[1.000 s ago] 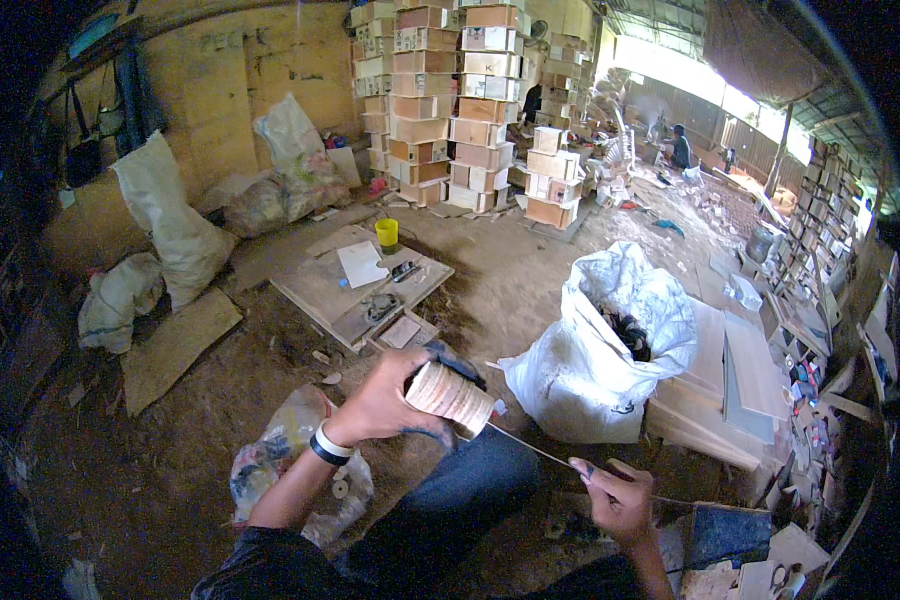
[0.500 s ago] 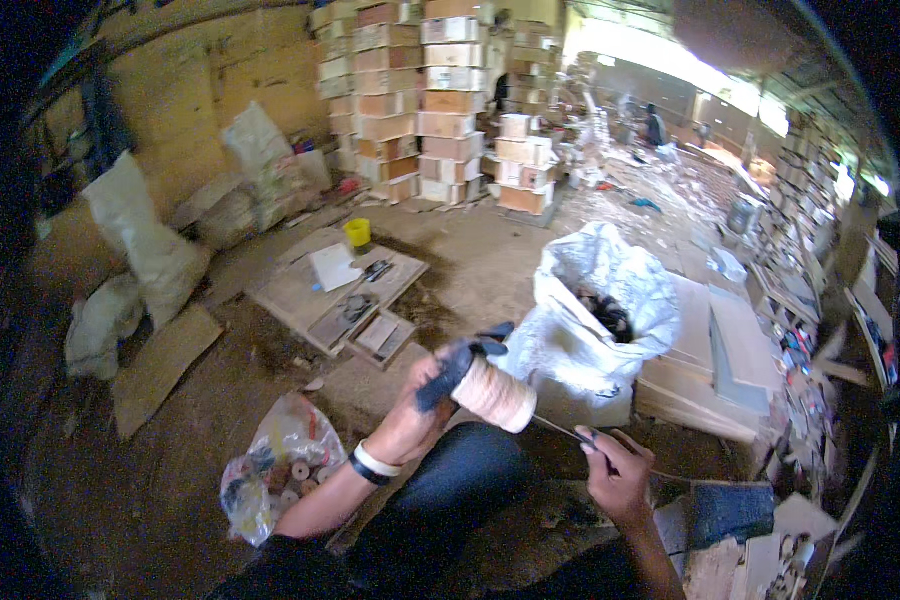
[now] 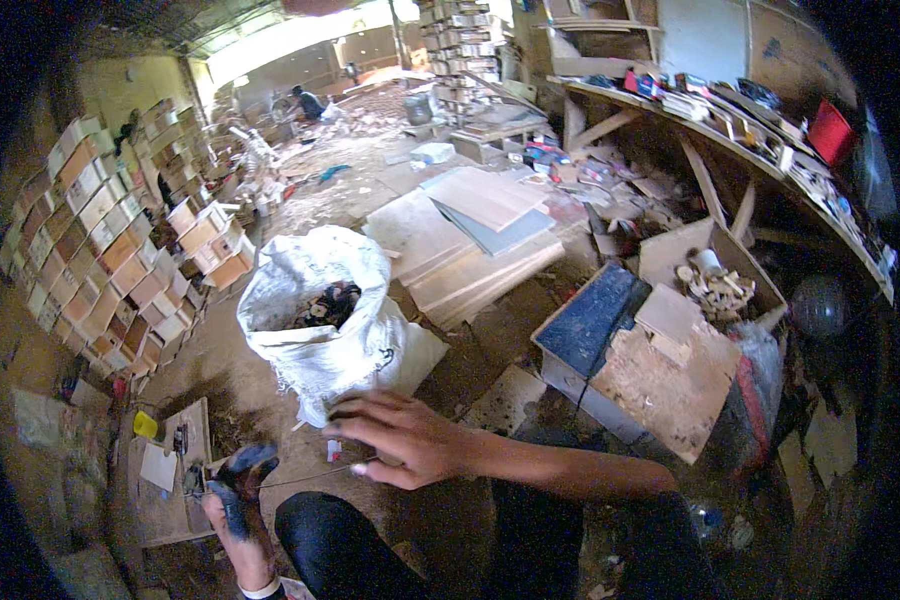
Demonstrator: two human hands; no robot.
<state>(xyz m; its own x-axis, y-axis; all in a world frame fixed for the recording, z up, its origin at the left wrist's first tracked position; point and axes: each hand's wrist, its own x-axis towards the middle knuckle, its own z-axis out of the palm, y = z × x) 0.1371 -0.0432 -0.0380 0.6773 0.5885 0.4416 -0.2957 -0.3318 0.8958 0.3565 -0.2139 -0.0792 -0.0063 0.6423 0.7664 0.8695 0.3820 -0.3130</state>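
Left hand (image 3: pixel 236 507), right hand (image 3: pixel 402 441) apart; thin rod (image 3: pixel 305 476) between.

Daylight glares from a blown-out opening (image 3: pixel 280 42) beyond the floor's far edge — the near floor (image 3: pixel 455 530) sinks into dim shadow. The white sack (image 3: pixel 340 360) catches soft light. Fisheye distortion bows the tabletop's front edge (image 3: pixel 705 128); grain speckles the black corners — the right hand (image 3: pixel 410 440) looks slightly soft.
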